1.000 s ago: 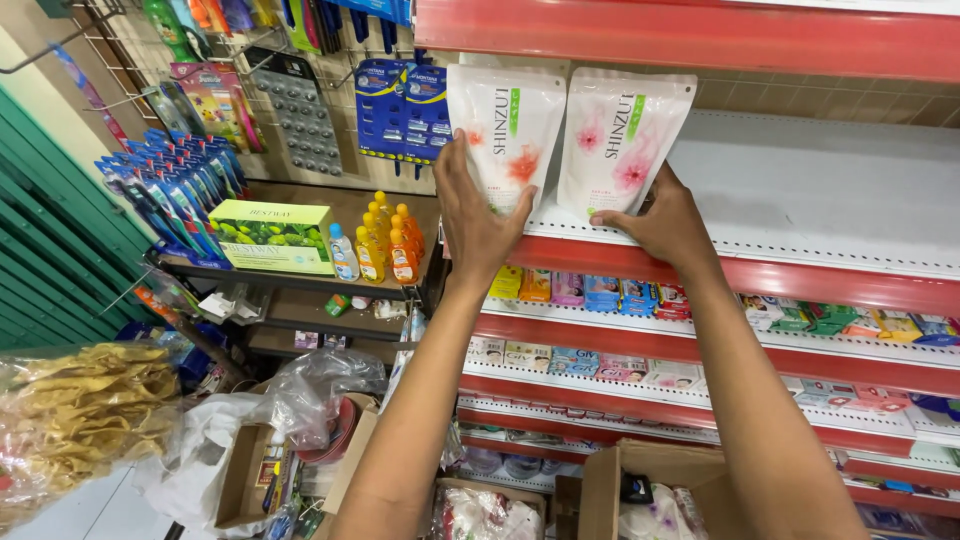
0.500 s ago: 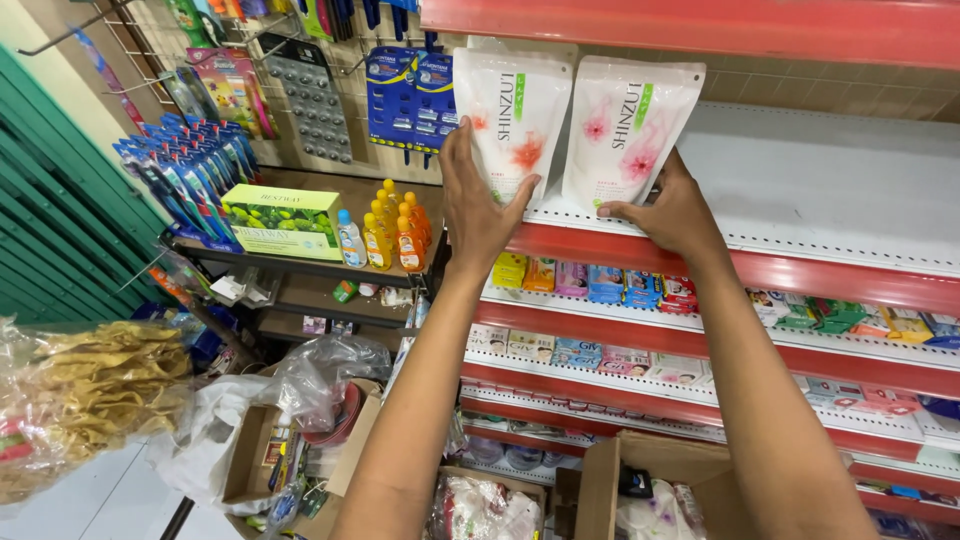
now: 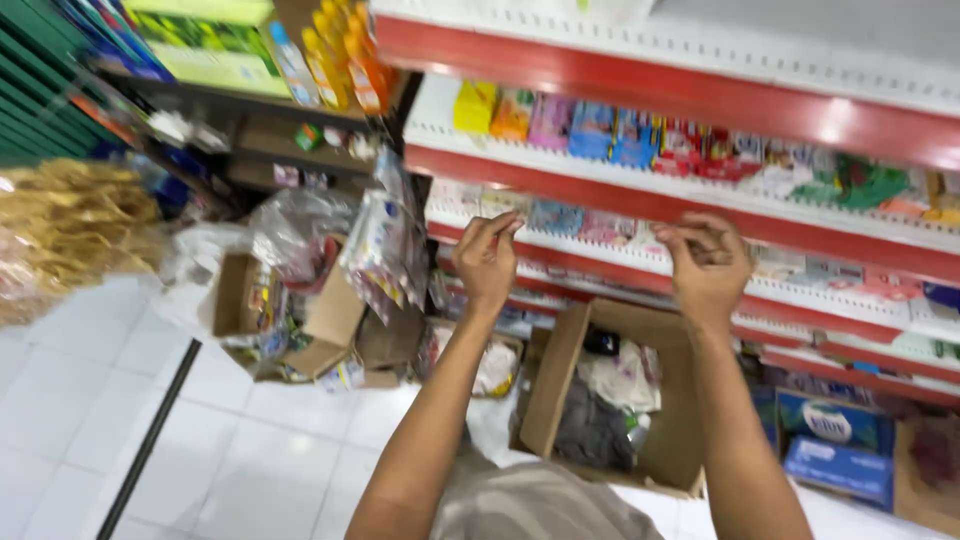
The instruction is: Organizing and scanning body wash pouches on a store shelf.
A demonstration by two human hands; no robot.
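Both hands up at mid-shelf height, empty as far as blur lets me tell: left hand point(image 3: 487, 262) fingers curled loosely together, right hand point(image 3: 708, 262) likewise half-closed. Open cardboard box point(image 3: 560, 375) sits on the floor directly below and between them, right hand nearer, long axis running away from the body. White packets point(image 3: 625, 375) inside. Red shelf edge point(image 3: 640, 205) just behind the knuckles; second open box point(image 3: 240, 300) off to the left

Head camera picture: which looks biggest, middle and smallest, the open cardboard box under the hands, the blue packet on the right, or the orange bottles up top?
1. Open cardboard box, clearly the largest.
2. Blue packet.
3. Orange bottles, each smallest, though they sit farther from the camera, so their true size is unsure.
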